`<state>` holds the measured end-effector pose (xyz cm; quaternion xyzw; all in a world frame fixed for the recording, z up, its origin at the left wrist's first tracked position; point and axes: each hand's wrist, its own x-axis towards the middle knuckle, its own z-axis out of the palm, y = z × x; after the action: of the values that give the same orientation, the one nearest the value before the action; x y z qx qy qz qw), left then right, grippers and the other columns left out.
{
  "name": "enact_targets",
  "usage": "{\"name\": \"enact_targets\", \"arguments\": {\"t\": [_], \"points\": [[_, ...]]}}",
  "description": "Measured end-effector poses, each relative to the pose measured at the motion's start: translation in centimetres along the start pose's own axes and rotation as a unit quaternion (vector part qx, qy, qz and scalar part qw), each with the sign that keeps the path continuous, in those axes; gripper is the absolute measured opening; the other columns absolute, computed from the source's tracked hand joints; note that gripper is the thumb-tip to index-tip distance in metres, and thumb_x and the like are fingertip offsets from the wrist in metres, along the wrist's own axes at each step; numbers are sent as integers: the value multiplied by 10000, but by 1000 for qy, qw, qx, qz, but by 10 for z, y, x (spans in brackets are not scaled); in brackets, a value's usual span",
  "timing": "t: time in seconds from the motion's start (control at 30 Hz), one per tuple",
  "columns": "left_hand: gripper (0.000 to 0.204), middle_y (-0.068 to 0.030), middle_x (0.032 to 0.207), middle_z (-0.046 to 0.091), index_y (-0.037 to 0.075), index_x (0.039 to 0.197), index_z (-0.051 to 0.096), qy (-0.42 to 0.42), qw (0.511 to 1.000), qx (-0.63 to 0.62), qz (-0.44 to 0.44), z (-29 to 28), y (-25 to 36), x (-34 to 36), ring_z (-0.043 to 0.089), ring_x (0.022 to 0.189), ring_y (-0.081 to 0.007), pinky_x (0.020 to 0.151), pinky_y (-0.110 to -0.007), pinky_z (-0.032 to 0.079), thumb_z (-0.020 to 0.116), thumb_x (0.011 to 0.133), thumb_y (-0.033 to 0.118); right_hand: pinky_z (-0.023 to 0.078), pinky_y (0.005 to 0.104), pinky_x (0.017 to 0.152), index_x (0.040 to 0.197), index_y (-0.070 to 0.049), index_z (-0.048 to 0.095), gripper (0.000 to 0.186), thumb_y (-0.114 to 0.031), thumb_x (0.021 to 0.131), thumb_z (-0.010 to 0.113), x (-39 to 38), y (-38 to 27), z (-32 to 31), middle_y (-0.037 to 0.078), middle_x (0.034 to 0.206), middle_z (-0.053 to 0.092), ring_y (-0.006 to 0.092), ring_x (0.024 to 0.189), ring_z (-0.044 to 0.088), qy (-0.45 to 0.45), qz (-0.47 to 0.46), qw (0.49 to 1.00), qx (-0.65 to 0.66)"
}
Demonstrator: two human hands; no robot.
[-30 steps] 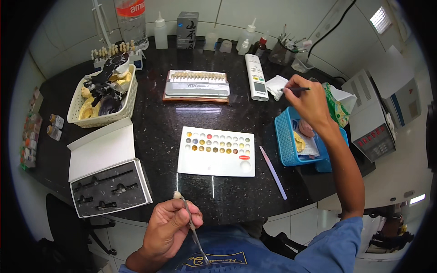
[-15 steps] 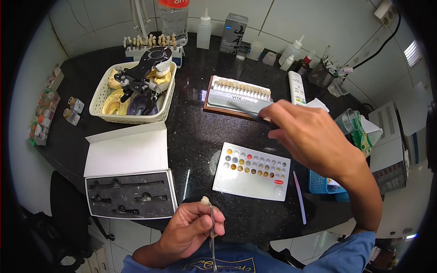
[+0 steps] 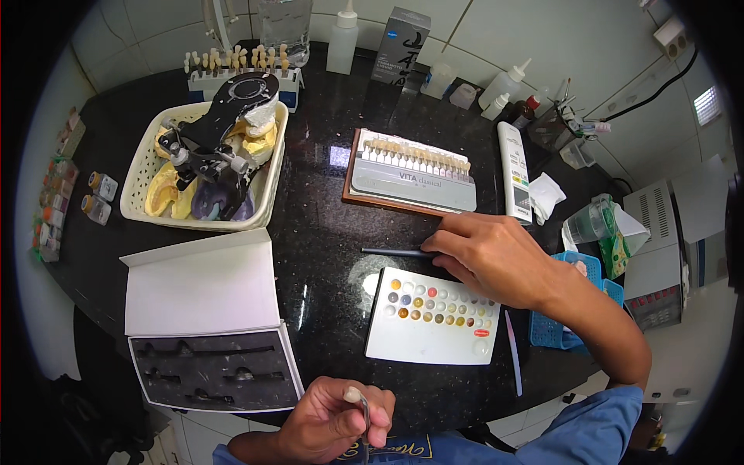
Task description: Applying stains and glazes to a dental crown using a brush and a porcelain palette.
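My left hand [image 3: 333, 422] grips a curved metal instrument [image 3: 364, 426] with a small cream tooth-shaped piece [image 3: 353, 395] at its tip. My right hand [image 3: 496, 260] has its fingertips on a slim dark rod [image 3: 391, 252], lying horizontally just above the counter or on it; contact is unclear. Below it sits a white palette [image 3: 399, 341] with rows of coloured wells, its upper right partly covered by my hand. Behind is a shade guide [image 3: 411, 190] with tooth tabs in a holder. A pale lilac stick [image 3: 513, 349] lies right of the palette.
The black counter [image 3: 310, 256] carries an open box [image 3: 198, 287], a basket [image 3: 132, 186] of models and an articulator, another tooth-tab stand [image 3: 240, 85], bottles [image 3: 341, 46], a white remote [image 3: 513, 170], crumpled tissue [image 3: 546, 194], blue baskets [image 3: 546, 325] and a white appliance [image 3: 647, 217] at right.
My right hand came leftward from near the tissue with the dark rod, then moved down to just behind the palette. My left hand still grips the instrument, and the view has shifted.
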<state>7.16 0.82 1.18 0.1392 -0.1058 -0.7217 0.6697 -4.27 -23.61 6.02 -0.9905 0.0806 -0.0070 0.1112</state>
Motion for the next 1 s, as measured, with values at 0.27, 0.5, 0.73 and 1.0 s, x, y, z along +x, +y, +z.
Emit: {"name": "enact_targets", "arguments": {"t": [0.27, 0.5, 0.73, 1.0], "points": [[136, -16, 766, 550, 69, 948, 605, -1, 1000, -19, 9, 5, -5, 5, 450, 679, -102, 603, -233, 378, 580, 891, 190, 491, 363, 624, 830, 0, 633, 93, -81, 803, 596, 22, 41, -19, 138, 767, 610, 292, 704, 617, 171, 125, 977, -17], [135, -19, 773, 553, 59, 945, 613, 7, 1000, -29, 0, 12, -8, 3, 451, 689, -96, 614, -230, 392, 589, 885, 178, 489, 316, 667, 857, 10, 651, 137, -88, 762, 633, 47, 74, -11, 130, 771, 631, 228, 722, 635, 119, 125, 983, 64], [156, -21, 750, 549, 45, 938, 610, 21, 999, -27, 5, 15, -13, -5, 441, 683, -98, 614, -228, 392, 591, 884, 190, 433, 193, 644, 811, -31, 566, 86, -86, 831, 629, 51, 86, -20, -20, 712, 580, 37, 662, 526, 31, 188, 912, 364], [179, -19, 753, 549, 35, 938, 607, 38, 999, -32, 9, 15, -14, -9, 436, 687, -98, 622, -227, 393, 589, 885, 205, 387, 181, 639, 826, -52, 551, 92, -118, 862, 604, 55, 99, -10, -37, 704, 557, 19, 655, 483, 76, 203, 891, 398]]}}
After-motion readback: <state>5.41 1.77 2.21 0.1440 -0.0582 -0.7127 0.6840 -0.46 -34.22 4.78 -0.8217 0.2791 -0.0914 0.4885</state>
